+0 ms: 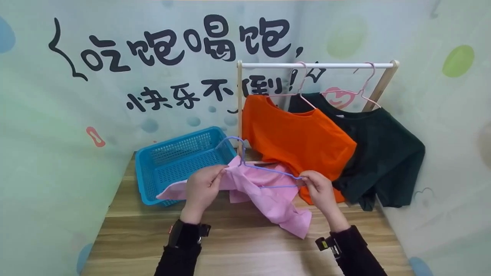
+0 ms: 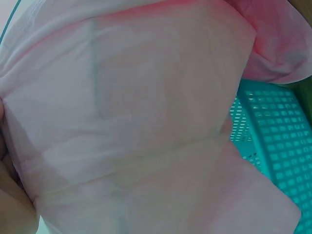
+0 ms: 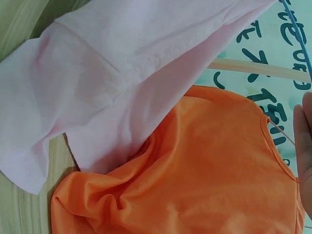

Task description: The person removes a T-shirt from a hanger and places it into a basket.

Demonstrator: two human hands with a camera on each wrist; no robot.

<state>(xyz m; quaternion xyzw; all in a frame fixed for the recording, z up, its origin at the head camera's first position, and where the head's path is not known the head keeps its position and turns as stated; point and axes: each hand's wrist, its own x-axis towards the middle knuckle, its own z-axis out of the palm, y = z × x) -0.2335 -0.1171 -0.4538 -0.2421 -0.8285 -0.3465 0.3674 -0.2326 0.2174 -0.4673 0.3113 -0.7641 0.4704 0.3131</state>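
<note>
A pink shirt (image 1: 264,193) hangs between both hands above the wooden table (image 1: 238,245), with a blue wire hanger (image 1: 264,168) partly inside it. My left hand (image 1: 203,186) grips the shirt's fabric at its left side. My right hand (image 1: 316,186) pinches the hanger's right end and the cloth there. The left wrist view is filled by pink shirt fabric (image 2: 141,126). In the right wrist view the pink shirt (image 3: 122,83) drapes over an orange shirt (image 3: 204,170), and the blue wire hanger (image 3: 297,39) crosses the top right.
A blue plastic basket (image 1: 180,161) stands at the back left of the table. A wooden rack with a white rail (image 1: 314,65) holds an orange shirt (image 1: 299,138) and a dark green shirt (image 1: 379,153) on pink hangers. Printed walls close in on three sides.
</note>
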